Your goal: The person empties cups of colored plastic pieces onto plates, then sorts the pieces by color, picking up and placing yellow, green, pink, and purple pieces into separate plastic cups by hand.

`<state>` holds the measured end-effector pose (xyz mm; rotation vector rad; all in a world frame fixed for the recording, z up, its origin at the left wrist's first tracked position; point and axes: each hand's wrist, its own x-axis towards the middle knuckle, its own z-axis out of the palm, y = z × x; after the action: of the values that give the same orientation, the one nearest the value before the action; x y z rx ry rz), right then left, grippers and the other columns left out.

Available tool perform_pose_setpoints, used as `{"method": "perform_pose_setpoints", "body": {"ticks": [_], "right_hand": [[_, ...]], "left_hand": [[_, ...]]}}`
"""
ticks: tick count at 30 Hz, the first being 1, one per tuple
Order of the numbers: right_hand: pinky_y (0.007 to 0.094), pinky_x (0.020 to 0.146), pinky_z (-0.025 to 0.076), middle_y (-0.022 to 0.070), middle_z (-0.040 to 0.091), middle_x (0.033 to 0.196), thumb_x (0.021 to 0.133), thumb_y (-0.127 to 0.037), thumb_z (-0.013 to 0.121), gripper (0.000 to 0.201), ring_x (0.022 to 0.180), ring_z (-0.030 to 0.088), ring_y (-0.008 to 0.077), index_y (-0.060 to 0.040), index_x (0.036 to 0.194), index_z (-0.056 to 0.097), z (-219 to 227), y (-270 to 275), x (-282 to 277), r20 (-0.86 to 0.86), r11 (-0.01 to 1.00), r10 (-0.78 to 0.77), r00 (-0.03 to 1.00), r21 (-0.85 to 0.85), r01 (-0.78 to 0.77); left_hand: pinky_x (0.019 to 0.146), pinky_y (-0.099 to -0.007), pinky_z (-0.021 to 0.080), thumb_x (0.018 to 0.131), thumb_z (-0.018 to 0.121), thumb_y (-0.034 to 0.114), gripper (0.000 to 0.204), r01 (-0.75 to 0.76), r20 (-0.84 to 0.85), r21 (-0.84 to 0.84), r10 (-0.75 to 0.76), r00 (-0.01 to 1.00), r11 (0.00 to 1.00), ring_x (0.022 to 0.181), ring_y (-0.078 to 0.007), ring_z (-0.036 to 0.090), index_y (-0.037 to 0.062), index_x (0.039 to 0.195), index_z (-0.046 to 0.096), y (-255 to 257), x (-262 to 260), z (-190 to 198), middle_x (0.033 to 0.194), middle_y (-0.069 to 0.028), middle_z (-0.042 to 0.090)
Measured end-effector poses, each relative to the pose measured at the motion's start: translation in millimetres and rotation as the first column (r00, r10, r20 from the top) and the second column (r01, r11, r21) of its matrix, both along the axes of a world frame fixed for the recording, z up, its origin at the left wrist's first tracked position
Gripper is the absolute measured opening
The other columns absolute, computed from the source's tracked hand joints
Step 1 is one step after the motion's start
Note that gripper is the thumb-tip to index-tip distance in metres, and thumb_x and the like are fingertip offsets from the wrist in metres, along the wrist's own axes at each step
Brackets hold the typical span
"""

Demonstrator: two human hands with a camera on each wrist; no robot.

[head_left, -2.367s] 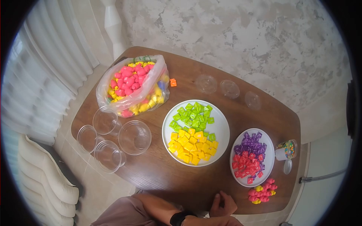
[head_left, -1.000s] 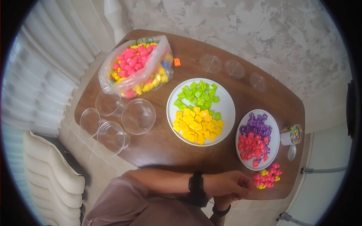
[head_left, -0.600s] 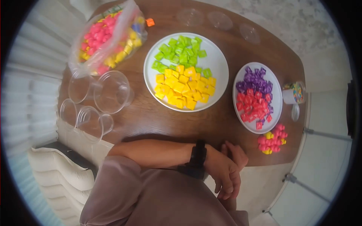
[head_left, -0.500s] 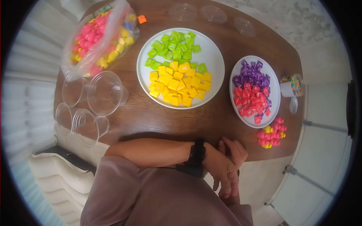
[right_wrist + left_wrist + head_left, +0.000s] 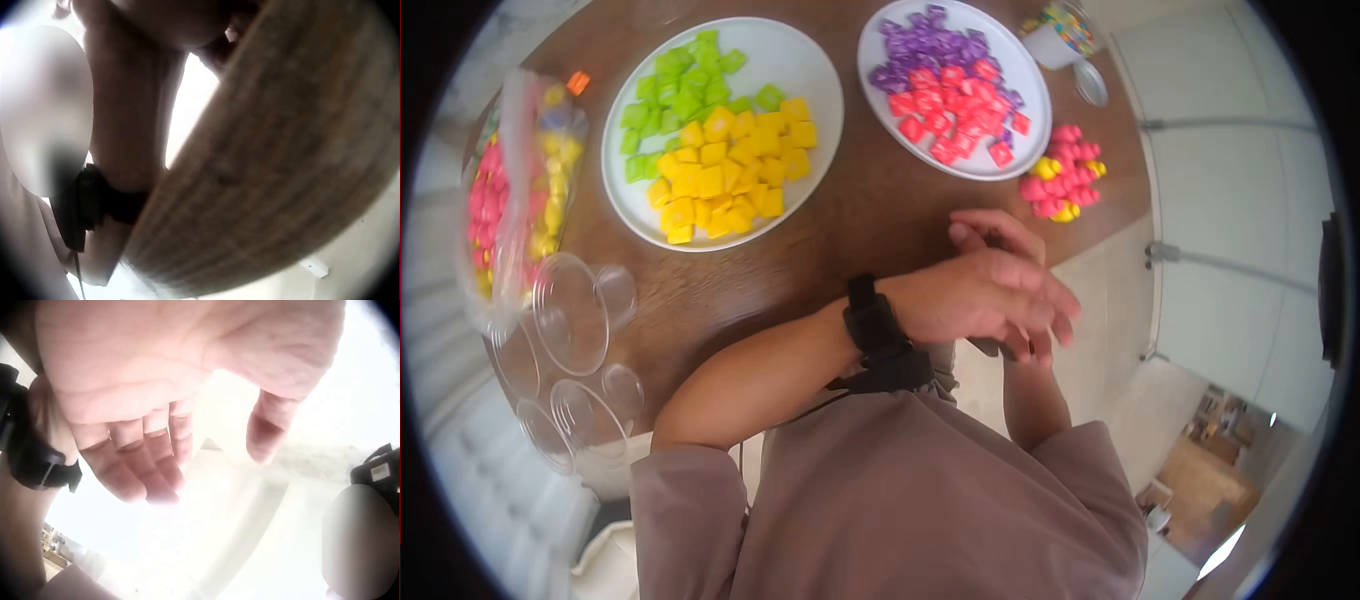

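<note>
In the head view my left hand (image 5: 975,295) crosses in front of my right hand (image 5: 1005,235) by the table's front edge. The left fingers are loosely bent with nothing in them; the left wrist view shows its bare palm (image 5: 156,356). Of the right hand, a thumb and loosely bent finger show beyond the left hand, which hides the rest. Nearest to the hands is a pile of small pink and yellow figures (image 5: 1062,180). Beyond lies an oval white plate (image 5: 880,118) of purple and red wrapped pieces.
A round white plate (image 5: 820,110) bears green and yellow square pieces. Clear plastic cups (image 5: 570,310) and a bag of pink and yellow figures (image 5: 520,190) stand left. A jar (image 5: 1062,38), its lid (image 5: 1090,83) and an orange piece (image 5: 578,82) lie farther off.
The head view has turned down and right, so the table's things shift up and left in it. My left hand came across my right, and its drooping fingers have since lifted and reach right.
</note>
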<state>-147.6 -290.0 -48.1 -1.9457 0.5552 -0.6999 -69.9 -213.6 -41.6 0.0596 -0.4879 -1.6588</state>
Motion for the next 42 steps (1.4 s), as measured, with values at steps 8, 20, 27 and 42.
{"method": "perform_pose_setpoints", "body": {"ticks": [8,20,27,42], "right_hand": [[0.0202,0.06,0.045,-0.0003,0.067,0.089,0.101,-0.011,0.064,0.016,0.072,0.059,0.0044,0.0009,0.111,0.069,17.5,-44.3,-9.8,0.066,0.633,0.076,0.995,0.768,-0.099],[0.023,0.049,0.029,-0.0066,0.037,0.067,0.105,-0.015,0.058,0.01,0.055,0.033,0.0057,-0.0058,0.108,0.061,40.0,-75.2,-43.5,0.403,0.259,-0.32,0.858,0.908,-0.33],[0.0228,0.051,0.029,-0.0076,0.047,0.066,0.102,-0.015,0.065,0.015,0.056,0.036,0.0037,-0.0008,0.105,0.069,32.0,-45.2,-46.0,0.329,0.762,-0.353,0.876,0.645,0.064],[0.021,0.05,0.029,-0.0068,0.054,0.065,0.097,-0.009,0.07,0.012,0.054,0.04,0.0019,0.0017,0.103,0.072,49.0,-34.9,-75.9,0.273,0.735,-0.313,0.91,0.676,0.05]], "left_hand": [[0.061,-0.0231,0.048,0.097,0.068,0.013,0.014,-0.455,0.434,0.189,0.341,0.834,0.87,0.067,-0.0147,0.064,-0.0004,0.096,0.068,3.3,-5.2,-5.3,0.082,-0.0066,0.068],[0.081,-0.0296,0.056,0.086,0.085,0.022,0.051,-0.445,0.82,0.055,0.214,0.532,0.894,0.094,-0.0154,0.066,-0.002,0.122,0.056,11.1,-88.8,-8.3,0.105,-0.008,0.067],[0.084,-0.0293,0.06,0.101,0.067,0.012,0.018,-0.253,0.499,0.351,0.049,0.865,0.902,0.093,-0.0119,0.071,-0.0058,0.102,0.066,17.9,-92.7,3.9,0.094,-0.006,0.071],[0.075,-0.0234,0.049,0.1,0.071,0.017,0.02,-0.268,0.528,0.269,0.092,0.844,0.925,0.083,-0.0047,0.058,0.0,0.11,0.064,18.2,-90.8,-6.2,0.091,0.003,0.065]]}}
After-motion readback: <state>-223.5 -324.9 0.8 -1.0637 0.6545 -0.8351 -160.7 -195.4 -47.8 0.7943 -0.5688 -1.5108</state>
